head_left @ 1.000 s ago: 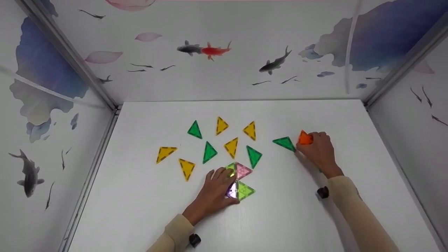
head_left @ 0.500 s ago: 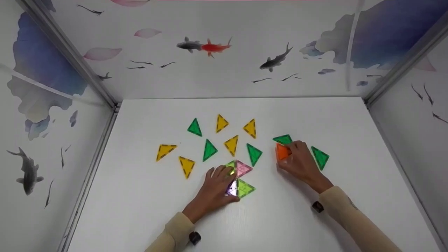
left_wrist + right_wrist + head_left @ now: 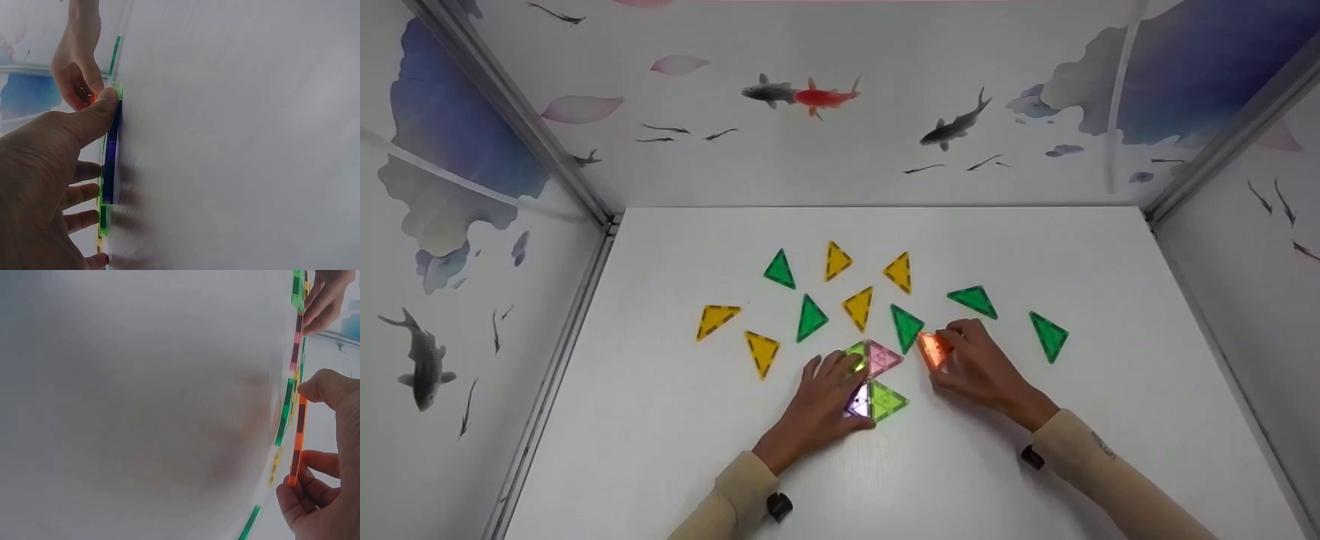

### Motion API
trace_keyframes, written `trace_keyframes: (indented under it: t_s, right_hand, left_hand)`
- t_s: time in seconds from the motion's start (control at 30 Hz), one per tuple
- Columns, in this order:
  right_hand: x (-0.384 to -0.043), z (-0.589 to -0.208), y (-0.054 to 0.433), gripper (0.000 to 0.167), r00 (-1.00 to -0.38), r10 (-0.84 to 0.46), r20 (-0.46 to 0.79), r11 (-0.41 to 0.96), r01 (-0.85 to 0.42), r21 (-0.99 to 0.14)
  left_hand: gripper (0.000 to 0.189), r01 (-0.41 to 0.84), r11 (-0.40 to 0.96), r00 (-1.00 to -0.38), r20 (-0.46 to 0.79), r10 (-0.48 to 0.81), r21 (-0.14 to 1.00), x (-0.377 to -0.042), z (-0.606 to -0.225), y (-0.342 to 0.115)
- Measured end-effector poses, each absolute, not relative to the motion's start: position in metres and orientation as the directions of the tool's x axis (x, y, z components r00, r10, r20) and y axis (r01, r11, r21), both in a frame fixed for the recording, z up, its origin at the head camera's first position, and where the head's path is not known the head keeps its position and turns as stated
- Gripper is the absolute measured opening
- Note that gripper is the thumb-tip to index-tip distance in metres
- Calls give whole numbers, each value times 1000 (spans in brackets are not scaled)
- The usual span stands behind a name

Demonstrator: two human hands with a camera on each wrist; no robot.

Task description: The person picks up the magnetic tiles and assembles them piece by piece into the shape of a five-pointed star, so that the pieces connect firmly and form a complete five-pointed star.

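My right hand holds an orange triangular magnetic tile by its edges, thumb at one end and fingertips at the other. It is just right of a cluster of joined tiles. My left hand rests spread over that cluster, its thumb touching the lower corner. The cluster has a pink triangle, a light green triangle, a purple tile and another light green tile. My left hand partly covers the last two.
Several yellow triangles and green triangles lie loose beyond the cluster. One green triangle lies close to the orange tile. Two more green triangles, one nearer and one farther right, lie beyond my right hand. Printed walls surround the white table.
My right hand has carried the orange tile leftward and nearer, from the right side of the table to beside the cluster. The left hand has stayed on the tiles.
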State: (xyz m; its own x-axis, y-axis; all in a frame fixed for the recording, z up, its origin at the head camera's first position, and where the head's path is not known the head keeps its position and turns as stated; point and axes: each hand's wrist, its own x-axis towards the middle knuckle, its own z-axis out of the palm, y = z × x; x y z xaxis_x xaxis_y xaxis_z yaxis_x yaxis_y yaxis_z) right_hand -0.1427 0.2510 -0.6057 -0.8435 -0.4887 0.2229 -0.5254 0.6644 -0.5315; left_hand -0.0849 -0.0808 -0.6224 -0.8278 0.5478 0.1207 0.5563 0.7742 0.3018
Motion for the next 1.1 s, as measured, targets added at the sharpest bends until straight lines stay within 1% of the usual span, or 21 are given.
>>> trace_keyframes:
  t_s: [0.13, 0.2, 0.33, 0.53, 0.6, 0.87, 0.97, 1.1]
  right_hand:
    - [-139, -608, 247, 70, -788, -561, 253, 597, -597, -536]
    - [-137, -610, 244, 72, -769, -586, 254, 581, -617, -531]
    - [-133, -614, 238, 70, -736, -628, 252, 553, -650, -522]
    - [-131, -615, 233, 69, -700, -691, 177, 497, -639, -587]
    - [-130, -614, 233, 71, -689, -709, 150, 481, -628, -612]
    - [-129, -617, 230, 73, -625, -771, 124, 438, -662, -608]
    - [-128, -617, 230, 72, -634, -760, 144, 442, -666, -602]
    - [-127, -617, 229, 65, -691, -704, 164, 496, -643, -584]
  left_hand:
    - [85, 558, 772, -827, 121, 550, 306, -85, -621, -81]
    - [85, 556, 768, -827, 118, 550, 317, -85, -621, -81]
    - [86, 552, 764, -828, 111, 550, 333, -86, -621, -81]
    - [87, 539, 771, -835, 97, 542, 339, -85, -621, -80]
    - [88, 537, 770, -836, 94, 541, 344, -85, -621, -80]
    - [88, 544, 765, -832, 106, 544, 345, -85, -620, -81]
    - [89, 537, 768, -834, 88, 544, 348, -85, -618, -81]
    - [90, 529, 776, -837, 57, 545, 344, -85, -617, -82]
